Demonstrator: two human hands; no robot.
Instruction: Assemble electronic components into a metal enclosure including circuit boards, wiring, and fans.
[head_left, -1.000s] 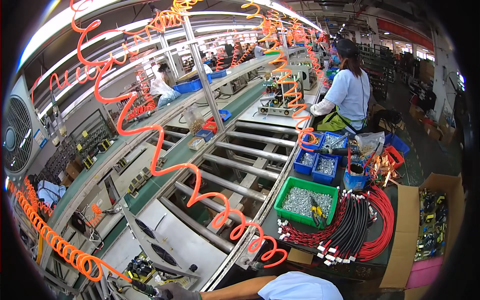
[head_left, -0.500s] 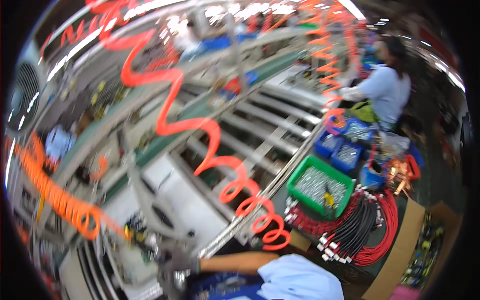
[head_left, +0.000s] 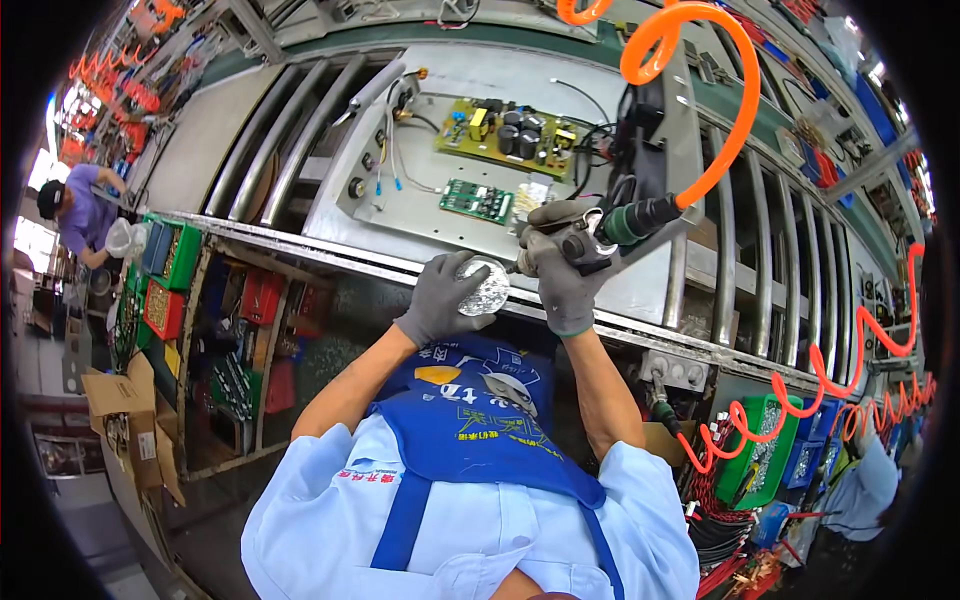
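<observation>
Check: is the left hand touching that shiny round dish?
Touching. The head view shows the gloved left hand cupped around the shiny round dish, fingers wrapped under its rim, with no gap visible between glove and dish.

A metal tray (head_left: 420, 215) lies on the roller conveyor (head_left: 740, 270) in front of the person. On the tray, a large circuit board (head_left: 505, 135) sits behind a smaller circuit board (head_left: 477, 201). At the tray's near edge, the left hand (head_left: 438, 297) holds a small dish of screws (head_left: 484, 285). Just to its right, the right hand (head_left: 562, 270) grips a powered screwdriver (head_left: 610, 228), with a coiled air hose (head_left: 700, 80) rising behind it. Bins of parts (head_left: 165, 280) stand on the left, below the conveyor edge.
</observation>
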